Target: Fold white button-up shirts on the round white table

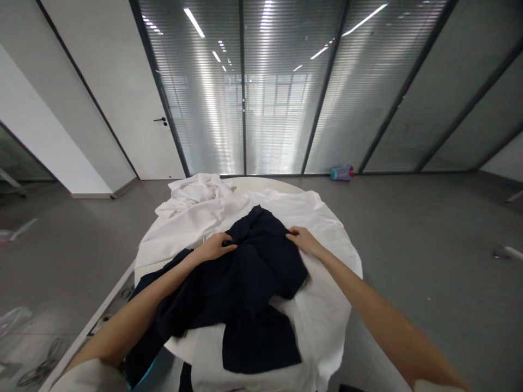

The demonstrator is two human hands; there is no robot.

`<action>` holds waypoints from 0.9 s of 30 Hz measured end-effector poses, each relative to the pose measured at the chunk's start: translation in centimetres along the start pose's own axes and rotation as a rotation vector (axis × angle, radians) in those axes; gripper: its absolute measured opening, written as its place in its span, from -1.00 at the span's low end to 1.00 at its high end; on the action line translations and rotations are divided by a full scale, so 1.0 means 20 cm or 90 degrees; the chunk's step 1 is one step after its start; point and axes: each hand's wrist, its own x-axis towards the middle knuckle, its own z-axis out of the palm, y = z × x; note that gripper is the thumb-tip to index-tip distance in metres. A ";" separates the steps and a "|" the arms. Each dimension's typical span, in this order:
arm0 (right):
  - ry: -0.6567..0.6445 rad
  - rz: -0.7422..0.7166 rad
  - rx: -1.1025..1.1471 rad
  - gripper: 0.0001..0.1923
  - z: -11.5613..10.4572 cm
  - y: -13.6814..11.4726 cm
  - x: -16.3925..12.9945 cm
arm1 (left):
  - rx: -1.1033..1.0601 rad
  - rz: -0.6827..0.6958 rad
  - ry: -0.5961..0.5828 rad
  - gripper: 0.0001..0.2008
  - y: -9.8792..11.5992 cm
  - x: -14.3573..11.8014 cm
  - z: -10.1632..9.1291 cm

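A dark navy garment, bunched and folded over itself, lies across the white cloth on a round table. One sleeve-like part hangs toward the table's near edge, and more of the fabric drapes off at the lower left. My left hand pinches the garment near its upper left, thumb and fingers closed on the fabric. At the upper right edge of the same garment, my right hand grips the cloth between thumb and fingertips. The garment's exact kind is hard to make out.
A crumpled white cloth heap sits at the table's far left. Beyond are a glass partition with blinds and a white door. A blue and pink object lies on the floor by the glass. Cables lie at lower left.
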 end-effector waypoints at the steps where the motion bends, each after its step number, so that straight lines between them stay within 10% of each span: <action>1: 0.011 0.005 0.055 -0.48 -0.01 -0.01 0.00 | -0.046 -0.010 0.007 -0.59 -0.01 -0.01 -0.03; 7: 0.128 0.046 0.249 -0.47 -0.28 -0.15 0.01 | -0.330 -0.158 0.335 -0.56 -0.13 -0.08 -0.39; 11: 0.135 -0.011 0.164 -0.51 -0.46 -0.19 -0.01 | -0.405 -0.202 0.370 -0.50 -0.20 -0.10 -0.53; 21: -0.140 0.055 -0.069 -0.53 -0.36 0.13 -0.11 | -0.036 -0.165 0.226 -0.69 -0.38 -0.09 -0.36; 27: -0.162 0.132 0.196 -0.31 -0.50 0.05 -0.22 | 0.207 0.043 0.449 -0.64 0.01 -0.21 -0.29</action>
